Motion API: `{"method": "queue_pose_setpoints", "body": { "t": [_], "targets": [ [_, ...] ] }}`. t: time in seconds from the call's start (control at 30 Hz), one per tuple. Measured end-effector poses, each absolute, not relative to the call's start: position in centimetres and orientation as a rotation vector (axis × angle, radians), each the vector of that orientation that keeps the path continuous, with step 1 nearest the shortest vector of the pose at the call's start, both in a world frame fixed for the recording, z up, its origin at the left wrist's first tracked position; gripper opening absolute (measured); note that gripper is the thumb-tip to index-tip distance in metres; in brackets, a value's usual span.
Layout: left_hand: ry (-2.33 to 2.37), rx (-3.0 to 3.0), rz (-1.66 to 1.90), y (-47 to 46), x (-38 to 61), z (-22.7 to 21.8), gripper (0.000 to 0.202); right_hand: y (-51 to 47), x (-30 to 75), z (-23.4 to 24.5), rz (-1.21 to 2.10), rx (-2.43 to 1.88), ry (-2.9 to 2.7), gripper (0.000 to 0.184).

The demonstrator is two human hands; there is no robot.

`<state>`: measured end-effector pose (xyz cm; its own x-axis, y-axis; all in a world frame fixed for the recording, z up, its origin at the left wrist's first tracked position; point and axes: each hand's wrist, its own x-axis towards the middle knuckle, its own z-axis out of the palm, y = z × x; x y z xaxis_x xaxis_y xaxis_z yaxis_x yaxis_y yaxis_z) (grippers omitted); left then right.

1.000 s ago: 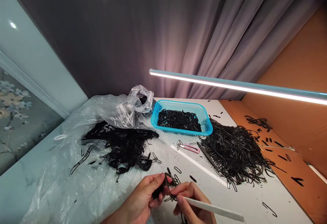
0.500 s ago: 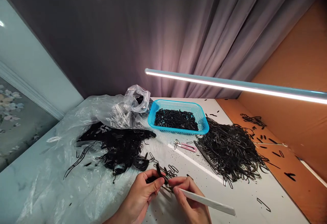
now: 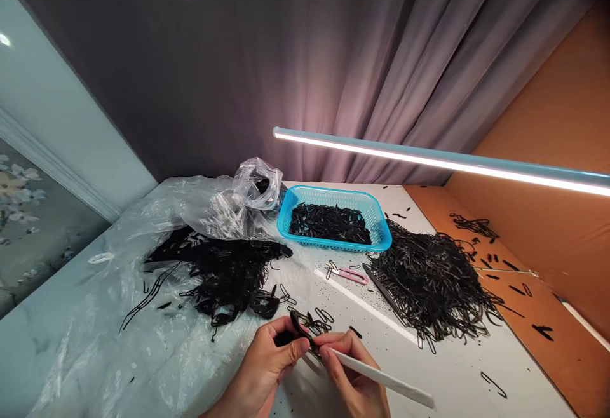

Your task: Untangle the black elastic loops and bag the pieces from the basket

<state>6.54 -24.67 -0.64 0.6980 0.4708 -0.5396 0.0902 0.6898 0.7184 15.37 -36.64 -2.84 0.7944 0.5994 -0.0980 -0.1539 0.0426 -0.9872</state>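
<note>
At the table's near edge my left hand pinches a narrow black strip between thumb and forefinger, its end sticking up. My right hand is closed on a flat white stick that slants down to the right. The fingertips of that hand meet the lower part of the black strip, so the contact there is partly hidden. Just beyond the fingers lie several thin black wire-like loops. A tangled heap of black strips lies farther off to the left.
A blue basket of short black pieces stands at the back. Right of it spreads a large pile of black loops. Pink-handled snips lie in front of the basket. Clear plastic sheeting covers the left side; a lit tube lamp hangs above.
The black strip in my left hand has tilted further left. My right hand and the white stick have shifted slightly left. Both hands keep their holds.
</note>
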Motion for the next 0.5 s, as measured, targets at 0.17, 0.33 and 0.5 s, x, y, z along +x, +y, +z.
{"method": "queue_pose_setpoints", "body": {
  "t": [0.17,0.33,0.5],
  "targets": [
    [0.768,0.806,0.222,-24.82,6.46,-0.87,0.035,-36.68,15.44,-2.92,0.575,-1.450,-0.415,0.028],
    [0.794,0.818,0.211,-24.98,6.77,-0.76,0.038,-36.78,15.35,-3.34,0.569,-1.481,-0.457,0.028],
    [0.811,0.758,0.207,-25.35,6.65,-1.15,0.042,-36.51,14.80,-3.57,0.427,-1.584,-0.550,0.024]
  ]
}}
